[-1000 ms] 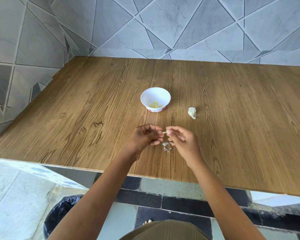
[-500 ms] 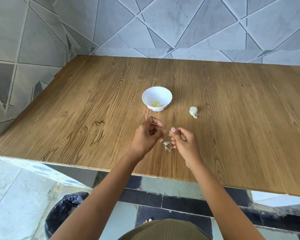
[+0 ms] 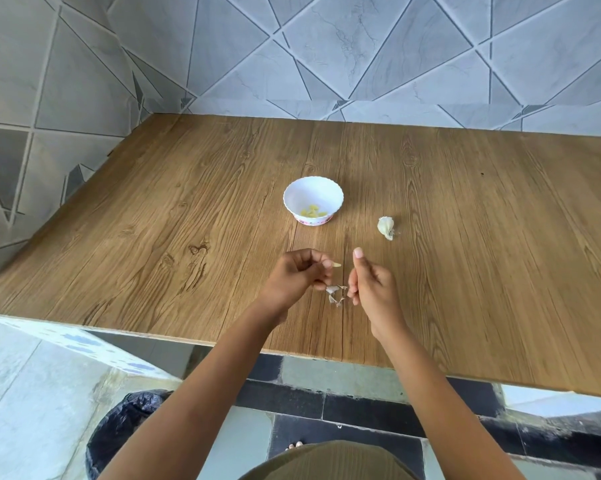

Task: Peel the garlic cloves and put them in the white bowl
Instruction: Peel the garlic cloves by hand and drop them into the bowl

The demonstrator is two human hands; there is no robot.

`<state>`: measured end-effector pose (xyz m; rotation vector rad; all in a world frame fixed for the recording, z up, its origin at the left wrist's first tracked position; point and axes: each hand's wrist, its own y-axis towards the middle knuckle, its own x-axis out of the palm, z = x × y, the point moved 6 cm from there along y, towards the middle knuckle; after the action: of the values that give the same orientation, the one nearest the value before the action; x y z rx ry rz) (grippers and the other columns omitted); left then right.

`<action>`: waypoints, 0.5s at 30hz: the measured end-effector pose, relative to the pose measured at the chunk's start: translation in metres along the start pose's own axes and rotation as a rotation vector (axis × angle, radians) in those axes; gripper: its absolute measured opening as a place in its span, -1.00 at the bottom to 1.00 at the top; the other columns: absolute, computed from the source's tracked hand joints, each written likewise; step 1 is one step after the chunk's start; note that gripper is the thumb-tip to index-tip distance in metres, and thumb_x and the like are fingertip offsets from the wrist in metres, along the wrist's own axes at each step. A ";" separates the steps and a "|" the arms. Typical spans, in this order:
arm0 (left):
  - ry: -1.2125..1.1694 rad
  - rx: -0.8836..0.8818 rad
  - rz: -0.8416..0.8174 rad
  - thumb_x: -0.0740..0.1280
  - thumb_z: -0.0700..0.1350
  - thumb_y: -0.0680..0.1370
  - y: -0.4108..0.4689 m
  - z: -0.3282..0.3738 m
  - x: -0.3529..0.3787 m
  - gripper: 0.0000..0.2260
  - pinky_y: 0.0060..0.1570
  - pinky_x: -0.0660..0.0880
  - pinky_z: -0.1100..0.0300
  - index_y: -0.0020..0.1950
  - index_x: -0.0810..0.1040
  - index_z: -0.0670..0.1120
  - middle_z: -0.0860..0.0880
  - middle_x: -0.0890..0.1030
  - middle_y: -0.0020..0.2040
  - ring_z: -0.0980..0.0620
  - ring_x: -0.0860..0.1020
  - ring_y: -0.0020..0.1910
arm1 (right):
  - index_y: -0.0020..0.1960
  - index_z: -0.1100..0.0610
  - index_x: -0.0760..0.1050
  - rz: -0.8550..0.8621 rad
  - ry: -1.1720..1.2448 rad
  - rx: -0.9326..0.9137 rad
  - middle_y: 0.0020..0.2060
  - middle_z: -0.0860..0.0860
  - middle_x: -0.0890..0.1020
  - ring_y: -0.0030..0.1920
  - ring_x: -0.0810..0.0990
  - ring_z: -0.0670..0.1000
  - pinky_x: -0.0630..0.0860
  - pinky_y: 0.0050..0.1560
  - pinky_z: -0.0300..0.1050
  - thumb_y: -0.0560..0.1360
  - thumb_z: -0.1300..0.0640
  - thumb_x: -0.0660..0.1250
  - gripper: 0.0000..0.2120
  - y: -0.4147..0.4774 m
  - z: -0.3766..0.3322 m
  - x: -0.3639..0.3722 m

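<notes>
My left hand (image 3: 297,275) pinches a small pale garlic clove (image 3: 336,265) between thumb and fingers, just above the wooden table (image 3: 153,237). My right hand (image 3: 370,284) is a little to the right of it, thumb raised, fingers loosely curled, with nothing seen in it. Loose garlic skins (image 3: 336,294) lie on the table between the two hands. The white bowl (image 3: 327,192) stands beyond the hands with a few peeled yellowish cloves (image 3: 313,212) inside. A partial garlic bulb (image 3: 386,227) in its skin lies to the right of the bowl.
Grey tiled walls (image 3: 327,57) close off the table at the back and left. The table's front edge runs just under my forearms. A bin lined with a black bag (image 3: 119,431) stands on the floor below at the left.
My hands were together, both pinching the clove. They have now pulled apart, the right thumb has lifted off, and the clove stays in my left hand.
</notes>
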<state>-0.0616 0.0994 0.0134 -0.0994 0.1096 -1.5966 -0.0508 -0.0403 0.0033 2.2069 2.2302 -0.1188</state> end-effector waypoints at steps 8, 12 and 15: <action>0.276 -0.021 0.419 0.41 -0.22 0.48 0.023 -0.011 -0.074 -0.94 -0.30 0.45 0.14 -0.19 0.61 -0.12 -0.06 0.56 -0.36 0.02 0.48 -0.38 | 0.27 0.17 0.48 -0.113 -0.778 -0.426 0.16 0.04 0.58 0.20 0.51 0.03 0.37 0.17 -0.16 0.50 0.12 0.37 -0.64 -0.012 0.009 -0.001; 0.476 -0.011 0.564 0.41 -0.21 0.47 0.041 -0.008 -0.110 -0.98 -0.29 0.36 0.22 -0.16 0.62 -0.13 0.06 0.51 -0.38 0.07 0.44 -0.37 | 0.34 0.17 0.42 -0.154 -0.821 -0.369 0.28 0.06 0.50 0.32 0.42 0.05 0.26 0.26 -0.15 0.52 0.08 0.34 -0.58 -0.016 0.016 0.002; 0.640 -0.008 0.502 0.42 -0.22 0.45 0.047 -0.007 -0.112 -0.99 -0.29 0.33 0.27 -0.15 0.64 -0.15 0.07 0.52 -0.34 0.10 0.44 -0.34 | 0.34 0.18 0.42 -0.144 -0.839 -0.359 0.30 0.06 0.49 0.35 0.40 0.06 0.20 0.28 -0.17 0.52 0.09 0.34 -0.58 -0.017 0.016 0.004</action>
<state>-0.0130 0.2105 0.0011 0.4102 0.5909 -1.0757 -0.0688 -0.0368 -0.0118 1.4232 1.7413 -0.4926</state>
